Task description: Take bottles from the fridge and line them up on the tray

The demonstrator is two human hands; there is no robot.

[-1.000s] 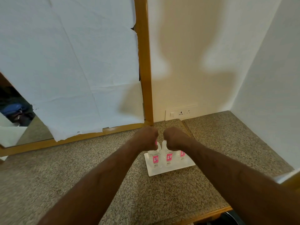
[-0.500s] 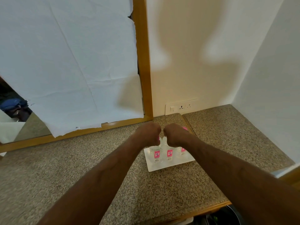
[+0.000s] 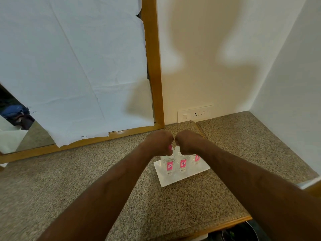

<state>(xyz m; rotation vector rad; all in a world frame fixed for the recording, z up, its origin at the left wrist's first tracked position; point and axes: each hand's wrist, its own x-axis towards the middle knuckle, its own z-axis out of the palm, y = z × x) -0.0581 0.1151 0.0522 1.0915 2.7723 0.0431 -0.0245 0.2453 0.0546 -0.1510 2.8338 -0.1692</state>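
Observation:
A white tray (image 3: 173,180) lies on the speckled counter near the back wall. Three clear water bottles with pink labels stand on it in a row: the left bottle (image 3: 169,167), the middle bottle (image 3: 182,164) and the right bottle (image 3: 196,158). My left hand (image 3: 159,142) is closed over the top of the left bottle, with its pink cap peeking out under the fingers. My right hand (image 3: 187,142) is closed over the top of the middle bottle. Both fists nearly touch, and they hide the bottle necks.
The granite counter (image 3: 86,180) runs left and right, with a wooden front edge (image 3: 231,223) at lower right. A wood-framed mirror covered with white paper (image 3: 78,75) stands at the back left. A wall socket (image 3: 195,113) is behind the tray. A white side wall closes off the right.
Both hands stay clasped on the bottle tops over the tray. The view has shifted slightly, so the tray sits a little higher in the frame.

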